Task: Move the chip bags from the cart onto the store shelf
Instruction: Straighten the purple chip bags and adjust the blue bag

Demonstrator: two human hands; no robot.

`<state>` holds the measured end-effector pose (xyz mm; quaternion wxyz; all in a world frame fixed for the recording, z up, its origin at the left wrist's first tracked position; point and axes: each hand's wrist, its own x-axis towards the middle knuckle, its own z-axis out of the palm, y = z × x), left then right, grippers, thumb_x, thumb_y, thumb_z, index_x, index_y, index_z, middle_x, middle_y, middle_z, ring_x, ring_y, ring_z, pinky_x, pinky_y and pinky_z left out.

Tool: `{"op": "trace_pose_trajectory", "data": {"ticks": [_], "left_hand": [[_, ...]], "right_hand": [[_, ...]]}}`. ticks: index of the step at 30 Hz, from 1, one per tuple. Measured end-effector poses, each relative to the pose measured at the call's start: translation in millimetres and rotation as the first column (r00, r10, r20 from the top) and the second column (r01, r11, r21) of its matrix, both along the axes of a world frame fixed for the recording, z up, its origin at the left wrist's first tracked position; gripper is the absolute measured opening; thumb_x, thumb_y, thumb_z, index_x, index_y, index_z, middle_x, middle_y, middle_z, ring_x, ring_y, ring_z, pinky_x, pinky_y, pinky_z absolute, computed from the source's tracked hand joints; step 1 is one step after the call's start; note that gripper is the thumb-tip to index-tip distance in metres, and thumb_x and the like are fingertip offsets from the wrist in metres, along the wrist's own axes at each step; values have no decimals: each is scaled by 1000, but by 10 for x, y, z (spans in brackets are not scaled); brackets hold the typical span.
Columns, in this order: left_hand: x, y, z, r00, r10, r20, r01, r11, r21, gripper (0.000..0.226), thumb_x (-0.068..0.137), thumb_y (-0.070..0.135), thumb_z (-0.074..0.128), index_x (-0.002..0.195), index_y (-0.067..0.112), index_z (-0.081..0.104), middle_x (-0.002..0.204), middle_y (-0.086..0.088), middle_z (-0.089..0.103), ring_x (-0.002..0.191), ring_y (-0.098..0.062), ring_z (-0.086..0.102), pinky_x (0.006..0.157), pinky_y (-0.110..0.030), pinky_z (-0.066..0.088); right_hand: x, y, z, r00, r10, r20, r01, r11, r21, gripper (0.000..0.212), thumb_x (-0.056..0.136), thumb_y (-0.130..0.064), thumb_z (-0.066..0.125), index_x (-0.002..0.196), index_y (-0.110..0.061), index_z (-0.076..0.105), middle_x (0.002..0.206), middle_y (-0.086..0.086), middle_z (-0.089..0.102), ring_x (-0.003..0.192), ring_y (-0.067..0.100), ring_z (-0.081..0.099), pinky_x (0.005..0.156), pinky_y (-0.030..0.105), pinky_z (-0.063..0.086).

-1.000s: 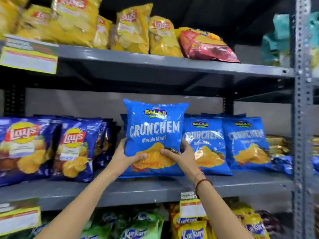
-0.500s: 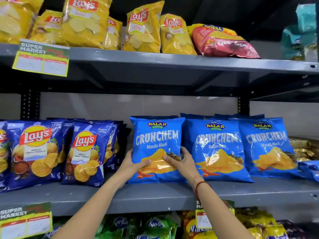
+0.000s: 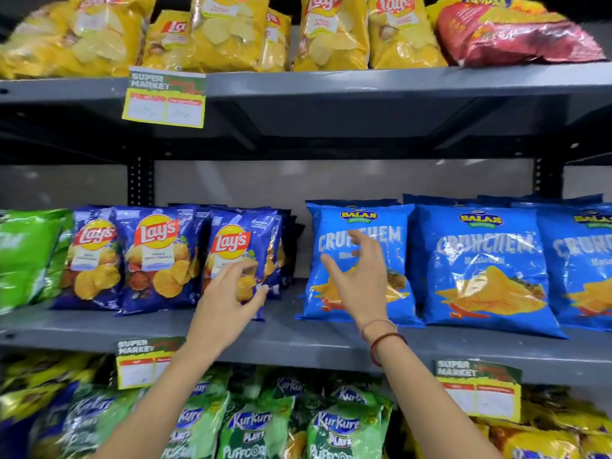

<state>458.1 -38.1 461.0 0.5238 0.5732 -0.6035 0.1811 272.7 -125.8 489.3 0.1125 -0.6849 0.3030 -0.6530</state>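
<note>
Grey steel middle shelf [image 3: 298, 339], left to right: green bags [image 3: 26, 260] at the far left, then a row of dark-blue Lay's bags [image 3: 155, 260] standing on edge.

Left hand [image 3: 228, 303]: fingers loosely curled and apart, holding nothing, hovering right in front of the rightmost Lay's bag [image 3: 241, 256]. Can't tell if fingertips touch the foil.

Bare gap of shelf between that bag and the Crunchem row.

Right hand [image 3: 361, 279]: fingers spread, empty, in front of the leftmost Balaji Crunchem bag [image 3: 357, 260]. Contact unclear. That bag stands upright on the shelf, leaning back, its right edge against the next Crunchem bag [image 3: 483, 270]; a third one is cut off at the right frame edge.

Cart not in view, so remaining count unknown.

Risks, my read:
- Crunchem bag is puffy, base sits close to the shelf lip. Any brush from the right hand could tip it forward off the edge onto the Kurkure bags [image 3: 331, 425] below.
- Nothing supports it on the left, only the gap. It may slump sideways.
- Left hand is close enough to the Lay's row to nudge the front bag out; slick foil slides easily.
- Frame is motion-blurred at the edges, so positions there are approximate.
</note>
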Motion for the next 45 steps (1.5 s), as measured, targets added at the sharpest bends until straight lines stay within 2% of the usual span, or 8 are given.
{"op": "trace_pose_trajectory", "data": {"ticks": [5,10,12,14,17,31,39,45], "left_hand": [[452,271,-228,954,264,143,-282,952,118,49,84,46,47,119,13,57,117,-6,60,109,-26,55,87,-42,48],[685,377,-423,920,321,226,-374,892,255,70,83,55,21,122,9,56,122,-9,63,113,-28,56,90,-41,45],[715,382,-456,911,323,256,-381,896,227,66,84,53,18,108,13,64,100,-7,71,97,-27,64,75,-36,48],[711,394,-471,911,318,262,-370,912,179,49,87,48,20,78,22,60,64,1,58,70,-24,63,57,-30,38],[700,391,-489,911,313,268,-355,927,124,38,90,42,24,65,25,47,53,8,39,52,-19,51,53,-27,30],[789,320,-576,916,308,256,-330,943,48,44,91,35,29,71,13,62,58,-2,61,54,-20,55,55,-32,39],[774,363,-542,943,270,196,-286,956,62,54,85,46,26,91,13,69,75,-2,70,68,-20,62,63,-28,42],[896,446,-480,975,219,50,-224,956,191,50,84,52,36,111,19,63,104,0,71,96,-16,64,82,-35,51]], "right_hand": [[623,135,-84,945,307,-110,-275,931,240,65,74,-37,76,127,-14,48,115,2,53,108,22,55,97,38,46],[1188,58,-251,882,424,-205,-285,827,485,116,51,-56,81,145,-13,26,139,13,48,128,30,48,107,44,40],[1308,24,-264,869,446,-213,-279,799,533,119,57,-50,83,148,-12,17,144,12,44,132,31,43,109,43,37],[1372,-23,-241,865,451,-219,-274,792,545,104,64,-38,83,144,-9,23,141,12,48,130,31,45,106,38,38],[1403,-107,-207,854,476,-212,-302,784,542,89,62,-27,86,136,-12,39,133,10,56,126,28,50,105,36,40],[1416,-206,-233,849,393,-353,-215,867,448,115,34,-67,79,129,-16,39,132,7,56,121,27,54,102,46,45],[1287,0,-215,909,362,-208,-276,894,354,99,52,-50,85,133,-19,38,131,7,51,119,23,52,102,45,46],[1320,246,-163,971,182,-153,-178,983,43,60,72,-41,76,121,-19,50,116,3,53,107,19,54,85,36,50]]}}
